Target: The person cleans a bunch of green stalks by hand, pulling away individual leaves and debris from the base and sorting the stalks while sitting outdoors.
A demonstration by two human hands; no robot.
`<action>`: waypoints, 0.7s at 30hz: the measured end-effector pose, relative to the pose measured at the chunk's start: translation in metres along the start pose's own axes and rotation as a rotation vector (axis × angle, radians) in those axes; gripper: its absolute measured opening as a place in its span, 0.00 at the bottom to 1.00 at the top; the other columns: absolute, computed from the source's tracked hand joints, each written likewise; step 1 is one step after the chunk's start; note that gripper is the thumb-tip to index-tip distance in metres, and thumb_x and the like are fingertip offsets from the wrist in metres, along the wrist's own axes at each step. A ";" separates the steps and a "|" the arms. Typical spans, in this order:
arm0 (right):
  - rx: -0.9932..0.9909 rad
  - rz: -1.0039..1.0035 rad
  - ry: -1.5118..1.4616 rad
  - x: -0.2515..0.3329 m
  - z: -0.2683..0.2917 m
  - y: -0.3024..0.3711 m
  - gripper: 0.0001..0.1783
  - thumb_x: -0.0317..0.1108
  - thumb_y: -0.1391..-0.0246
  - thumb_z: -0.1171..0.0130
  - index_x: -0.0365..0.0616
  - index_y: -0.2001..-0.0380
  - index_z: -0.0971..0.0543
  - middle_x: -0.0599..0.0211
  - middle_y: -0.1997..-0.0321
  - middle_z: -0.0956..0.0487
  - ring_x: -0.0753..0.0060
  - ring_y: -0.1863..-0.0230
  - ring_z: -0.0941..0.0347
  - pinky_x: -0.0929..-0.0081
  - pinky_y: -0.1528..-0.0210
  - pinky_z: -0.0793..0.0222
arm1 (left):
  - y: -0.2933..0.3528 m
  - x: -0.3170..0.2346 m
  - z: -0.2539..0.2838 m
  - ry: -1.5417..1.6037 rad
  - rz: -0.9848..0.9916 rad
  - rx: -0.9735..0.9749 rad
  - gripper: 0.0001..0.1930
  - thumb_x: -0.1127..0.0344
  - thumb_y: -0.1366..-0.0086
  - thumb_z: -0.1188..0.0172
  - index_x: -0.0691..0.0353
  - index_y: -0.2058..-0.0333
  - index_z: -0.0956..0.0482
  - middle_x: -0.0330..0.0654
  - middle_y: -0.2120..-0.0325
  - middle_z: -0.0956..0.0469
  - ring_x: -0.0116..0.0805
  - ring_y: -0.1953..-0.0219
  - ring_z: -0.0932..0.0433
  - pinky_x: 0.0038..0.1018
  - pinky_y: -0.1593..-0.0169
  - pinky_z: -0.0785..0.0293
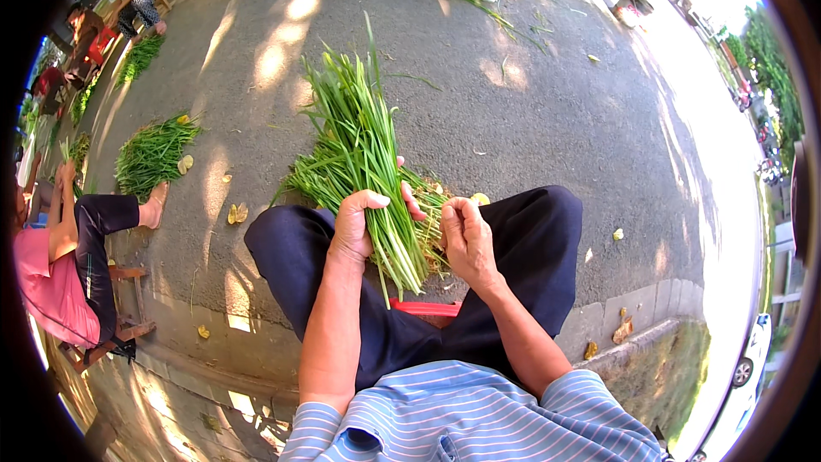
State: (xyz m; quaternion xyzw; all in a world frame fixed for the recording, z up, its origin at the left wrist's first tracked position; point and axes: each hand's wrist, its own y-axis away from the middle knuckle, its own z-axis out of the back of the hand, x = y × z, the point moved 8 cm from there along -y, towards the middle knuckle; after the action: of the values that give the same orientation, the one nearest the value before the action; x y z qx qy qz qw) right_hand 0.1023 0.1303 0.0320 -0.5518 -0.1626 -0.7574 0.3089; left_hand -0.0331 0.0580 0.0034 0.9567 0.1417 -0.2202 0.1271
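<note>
The person sits with knees spread wide on either side of a bundle of long green stalks [363,133], which rises between them, leafy ends pointing away and pale cut ends slanting down toward the lap. The left hand [353,221] is wrapped around it near the pale end, thumb across the near side and fingertips curling out beyond; gripping there, I'd judge, keeps the stems gathered while the leaves fan out freely. The right hand [466,239] is just beside those ends, its fingers drawn together in a pinch, though whether a thin strand is caught between them I can't tell from here. Past the bundle lies a looser green heap [310,173], probably set there so that it's within easy reach, and straw-coloured scraps [438,244] show behind and between the hands. How far that heap runs is hidden, since the bundle and the knees cover much of it. Low between the dark trousers [530,248] a strip of something red [428,307] peeps out, perhaps a seat edge, mostly covered. Over to the left another pile of greens [152,154] rests near the bare foot of a seated co-worker [58,278], whose hands are too small and bent at the rim to read.
</note>
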 end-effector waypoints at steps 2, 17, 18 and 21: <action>-0.011 0.016 0.054 -0.011 0.000 -0.001 0.05 0.30 0.39 0.49 0.39 0.65 0.30 0.61 0.82 0.30 0.65 0.81 0.33 0.69 0.76 0.36 | 0.000 -0.001 0.000 -0.004 -0.008 0.002 0.37 0.69 0.57 0.47 0.66 0.43 0.40 0.51 0.69 0.26 0.48 0.67 0.22 0.47 0.56 0.22; 0.141 -0.294 -0.204 -0.018 -0.013 -0.001 0.09 0.34 0.43 0.40 0.38 0.72 0.22 0.82 0.82 0.31 0.92 0.80 0.41 0.86 0.80 0.45 | 0.002 0.008 0.017 -0.337 -0.044 -0.163 0.32 0.73 0.51 0.45 0.64 0.44 0.35 0.42 0.70 0.24 0.35 0.67 0.23 0.31 0.58 0.24; 0.130 -0.293 -0.236 -0.019 -0.013 -0.003 0.09 0.33 0.43 0.40 0.38 0.71 0.22 0.82 0.82 0.30 0.92 0.80 0.40 0.86 0.79 0.44 | 0.003 0.008 0.008 -0.365 -0.038 -0.180 0.31 0.72 0.51 0.43 0.64 0.44 0.34 0.41 0.70 0.24 0.34 0.67 0.23 0.31 0.58 0.25; 0.092 -0.280 -0.299 -0.010 -0.011 -0.013 0.07 0.32 0.43 0.41 0.38 0.67 0.23 0.79 0.79 0.27 0.92 0.78 0.37 0.87 0.77 0.41 | 0.005 0.008 -0.001 -0.386 -0.044 -0.161 0.26 0.75 0.49 0.40 0.65 0.49 0.31 0.39 0.71 0.23 0.32 0.71 0.23 0.28 0.61 0.26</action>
State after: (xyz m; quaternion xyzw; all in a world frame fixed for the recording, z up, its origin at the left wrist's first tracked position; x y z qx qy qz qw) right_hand 0.0880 0.1364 0.0204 -0.6156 -0.3160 -0.6942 0.1979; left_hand -0.0242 0.0551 0.0015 0.8801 0.1527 -0.3903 0.2232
